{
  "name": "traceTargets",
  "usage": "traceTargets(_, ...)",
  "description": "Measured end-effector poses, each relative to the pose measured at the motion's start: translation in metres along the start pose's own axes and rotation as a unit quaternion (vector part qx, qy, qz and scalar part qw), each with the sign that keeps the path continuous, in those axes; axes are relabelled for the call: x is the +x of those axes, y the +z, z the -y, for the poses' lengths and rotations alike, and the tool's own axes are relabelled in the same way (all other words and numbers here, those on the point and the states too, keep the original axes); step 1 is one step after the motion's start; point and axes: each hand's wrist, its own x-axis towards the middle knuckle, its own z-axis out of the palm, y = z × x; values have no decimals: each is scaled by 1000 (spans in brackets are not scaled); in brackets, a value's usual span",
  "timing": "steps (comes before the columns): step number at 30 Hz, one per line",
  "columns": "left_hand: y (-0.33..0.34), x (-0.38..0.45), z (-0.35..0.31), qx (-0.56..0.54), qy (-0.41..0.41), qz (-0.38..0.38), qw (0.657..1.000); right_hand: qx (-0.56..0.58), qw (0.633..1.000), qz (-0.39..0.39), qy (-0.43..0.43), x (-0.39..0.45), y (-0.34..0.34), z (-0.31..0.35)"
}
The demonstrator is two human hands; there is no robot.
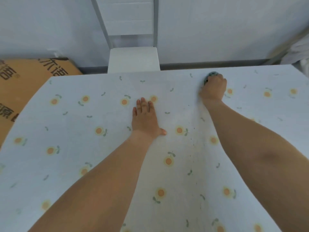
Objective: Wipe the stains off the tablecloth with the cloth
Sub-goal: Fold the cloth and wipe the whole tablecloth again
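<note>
Tablecloth (117,164): smooth matt fabric, pale, printed orange flowers, dark specks (192,136) in a line. Cloth (211,75): grey-green, nubbly, coarse texture. Cardboard box (25,84): brown, matt, printed characters. Chair (133,59): white, smooth, grey metal-look frame.

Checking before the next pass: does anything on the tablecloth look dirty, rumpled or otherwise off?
Yes: small dark specks trail down the tablecloth between the flat left hand and the right forearm. The right hand grips the cloth at the far edge.
</note>
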Motion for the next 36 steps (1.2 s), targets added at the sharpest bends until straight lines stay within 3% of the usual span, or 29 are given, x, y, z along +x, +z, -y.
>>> traceTargets(3, 10, -17, 12, -29, 0, 23, 999, 78, 986, 56, -134, -32, 17, 80)
traceTargets(5, 10, -19, 13, -46, -4, 34, 998, 57, 952, 127, -272, -67, 15, 122)
traceTargets(7, 7, -16, 9, -44, -11, 33, 998, 15, 906, 182, -381, -80, 9, 133)
traceTargets(9, 4, -17, 6, -50, -16, 34, 998, -10, 895, 160, -416, -71, 5, 106)
traceTargets(11, 4, -18, 7, -57, -18, 42, 997, 10, 943, 64, -326, -53, 9, 51)
traceTargets(13, 5, -18, 9, -68, -24, 46, 996, 29, 989, -4, -144, -47, 3, -4)
traceTargets(16, 7, -16, 7, -78, -25, 39, 996, 81, 996, -16, 46, -59, -4, -5)
traceTargets(18, 8, -16, 8, -81, -25, 36, 996, 124, 992, 8, 17, -69, -6, 37)
traceTargets(21, 9, -18, 9, -88, -23, 25, 996, 135, 957, 128, -225, -98, 4, 100)
traceTargets(23, 10, -18, 9, -99, -22, 21, 995, 97, 919, 186, -334, -116, 4, 111)
traceTargets(25, 12, -17, 11, -104, -21, 22, 994, 85, 910, 172, -368, -109, 0, 93)
traceTargets(27, 13, -16, 12, -103, -22, 22, 994, 76, 944, 128, -294, -90, -2, 48)
traceTargets(29, 15, -15, 14, -111, -16, 24, 993, 65, 990, 28, -126, -70, -8, -11)
traceTargets(32, 16, -16, 13, -112, -17, 16, 993, 75, 994, -25, 73, -69, -12, -33)
traceTargets(34, 15, -14, 15, -111, -17, 19, 994, 90, 995, -12, 44, -79, -13, 4)
traceTargets(36, 15, -21, 15, -98, -21, 14, 995, 98, 985, 54, -133, -99, -3, 54)
